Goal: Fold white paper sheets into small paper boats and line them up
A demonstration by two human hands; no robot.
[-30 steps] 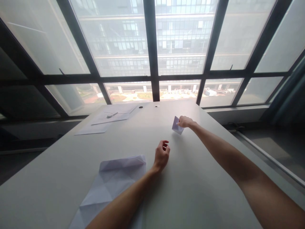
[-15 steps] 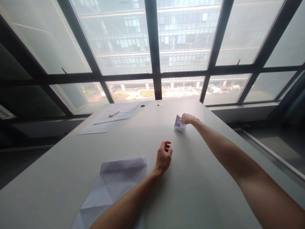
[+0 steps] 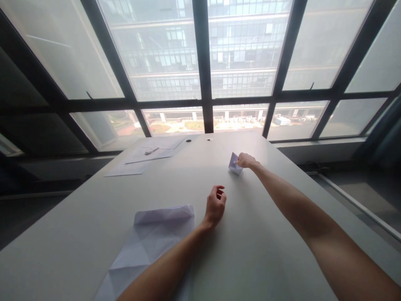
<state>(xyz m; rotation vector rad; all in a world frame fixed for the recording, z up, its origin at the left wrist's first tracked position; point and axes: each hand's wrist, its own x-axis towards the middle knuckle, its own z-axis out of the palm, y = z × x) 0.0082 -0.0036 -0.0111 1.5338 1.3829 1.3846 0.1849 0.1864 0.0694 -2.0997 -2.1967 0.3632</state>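
Observation:
My right hand is stretched far out over the white table and pinches a small folded paper piece, which touches the tabletop. My left hand rests on the table nearer to me, its fingers loosely curled with nothing in them. Just left of that hand lies a large creased sheet of white paper, partly under my left forearm.
At the far left of the table lie flat paper sheets with a small white pen-like object on them. Two small round holes mark the table's far edge. Dark-framed windows stand behind the table, a curtain at the right.
My right hand has lowered the folded paper piece onto the table and moved it slightly farther away. My left hand has stayed almost still.

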